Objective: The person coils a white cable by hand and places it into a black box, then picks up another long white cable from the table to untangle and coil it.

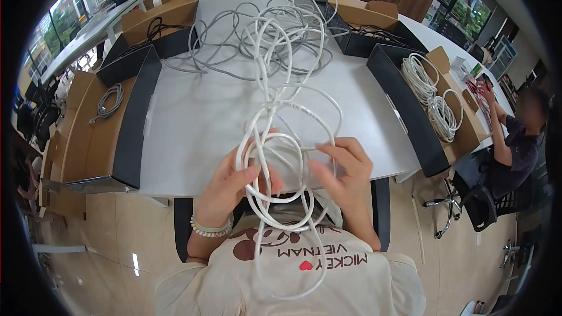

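A white cable (280,197) hangs in several round loops in front of my chest. My left hand (229,182) is closed around the left side of these loops, with the thumb in front and fingertips showing through the coil. At the coil's right side, my right hand (346,169) has its thumb and forefinger apart, and a strand runs up to the forefinger tip. One long loop drops over my shirt. From the coil, the cable continues up the table into more loose white loops, tangled among grey cables (225,73).
On the left stand open boxes, one holding a small grey cable coil (109,100), another black cables (153,32). To the right, a box (404,114) holds white coils (443,118); black cables (374,34) lie in the box behind. A person (509,140) sits at right, handling reddish cables.
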`<action>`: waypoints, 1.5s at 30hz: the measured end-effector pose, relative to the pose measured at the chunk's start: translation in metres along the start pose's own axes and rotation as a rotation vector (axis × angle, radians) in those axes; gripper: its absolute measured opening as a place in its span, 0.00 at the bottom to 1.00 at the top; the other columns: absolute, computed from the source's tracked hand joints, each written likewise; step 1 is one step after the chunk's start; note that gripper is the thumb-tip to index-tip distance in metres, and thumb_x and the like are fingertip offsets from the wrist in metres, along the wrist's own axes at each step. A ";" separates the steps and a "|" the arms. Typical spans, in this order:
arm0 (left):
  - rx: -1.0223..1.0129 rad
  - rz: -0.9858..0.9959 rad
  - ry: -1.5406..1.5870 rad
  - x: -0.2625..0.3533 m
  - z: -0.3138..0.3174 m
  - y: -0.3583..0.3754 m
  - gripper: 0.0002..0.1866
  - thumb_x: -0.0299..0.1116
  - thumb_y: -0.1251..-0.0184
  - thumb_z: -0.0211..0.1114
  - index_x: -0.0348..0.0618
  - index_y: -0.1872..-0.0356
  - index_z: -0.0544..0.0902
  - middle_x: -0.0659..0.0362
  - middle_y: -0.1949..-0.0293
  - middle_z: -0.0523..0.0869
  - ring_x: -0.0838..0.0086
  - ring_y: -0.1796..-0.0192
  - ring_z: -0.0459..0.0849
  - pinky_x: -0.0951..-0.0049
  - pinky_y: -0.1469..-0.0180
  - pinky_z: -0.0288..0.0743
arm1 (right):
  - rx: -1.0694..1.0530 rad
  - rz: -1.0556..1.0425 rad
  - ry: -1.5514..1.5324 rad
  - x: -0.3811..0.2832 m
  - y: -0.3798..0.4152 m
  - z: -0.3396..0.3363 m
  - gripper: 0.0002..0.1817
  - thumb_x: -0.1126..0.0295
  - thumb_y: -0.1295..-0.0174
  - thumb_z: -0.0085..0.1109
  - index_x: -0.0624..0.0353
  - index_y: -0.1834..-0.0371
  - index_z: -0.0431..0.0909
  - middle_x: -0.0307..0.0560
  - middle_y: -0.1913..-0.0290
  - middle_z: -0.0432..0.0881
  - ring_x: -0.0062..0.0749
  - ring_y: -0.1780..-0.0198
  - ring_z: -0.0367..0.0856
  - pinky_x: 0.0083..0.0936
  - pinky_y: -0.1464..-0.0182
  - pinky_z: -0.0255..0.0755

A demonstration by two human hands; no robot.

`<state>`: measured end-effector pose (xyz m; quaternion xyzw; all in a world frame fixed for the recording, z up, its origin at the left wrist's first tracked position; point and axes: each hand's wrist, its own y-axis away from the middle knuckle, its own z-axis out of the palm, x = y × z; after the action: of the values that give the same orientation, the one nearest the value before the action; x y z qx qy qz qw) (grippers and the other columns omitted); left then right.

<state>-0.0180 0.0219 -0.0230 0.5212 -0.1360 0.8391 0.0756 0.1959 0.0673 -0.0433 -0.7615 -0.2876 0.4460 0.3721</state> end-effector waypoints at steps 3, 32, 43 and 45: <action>-0.164 0.014 -0.028 -0.004 0.000 -0.001 0.35 0.39 0.36 0.58 0.30 0.34 0.56 0.55 0.74 0.81 0.77 0.72 0.79 0.81 0.68 0.71 | -0.207 0.050 -0.001 -0.013 -0.009 0.003 0.25 0.66 0.57 0.71 0.67 0.55 0.78 0.52 0.57 0.77 0.37 0.67 0.79 0.25 0.67 0.73; -0.097 0.328 0.984 0.007 -0.028 0.008 0.27 0.34 0.49 0.53 0.54 0.43 0.71 0.63 0.56 0.76 0.69 0.51 0.72 0.57 0.45 0.62 | 0.502 0.545 -0.807 0.068 -0.006 -0.081 0.26 0.66 0.39 0.43 0.74 0.42 0.68 0.39 0.76 0.69 0.17 0.79 0.62 0.16 0.77 0.54; -0.025 0.743 0.196 0.032 -0.050 0.031 0.16 0.39 0.40 0.64 0.53 0.58 0.66 0.62 0.60 0.70 0.71 0.57 0.66 0.65 0.53 0.59 | 0.491 0.399 -0.779 0.077 0.003 -0.088 0.13 0.70 0.36 0.47 0.71 0.60 0.76 0.34 0.85 0.64 0.14 0.85 0.55 0.14 0.82 0.44; -0.087 0.771 0.249 0.040 -0.048 0.037 0.18 0.40 0.40 0.64 0.52 0.56 0.66 0.62 0.63 0.71 0.73 0.60 0.67 0.68 0.56 0.59 | 0.495 0.355 -0.744 0.077 0.003 -0.087 0.12 0.71 0.36 0.47 0.71 0.60 0.76 0.35 0.85 0.65 0.14 0.86 0.55 0.13 0.83 0.43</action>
<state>-0.0868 0.0005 -0.0129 0.3225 -0.3469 0.8561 -0.2067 0.3078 0.0980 -0.0527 -0.4759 -0.1517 0.8001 0.3321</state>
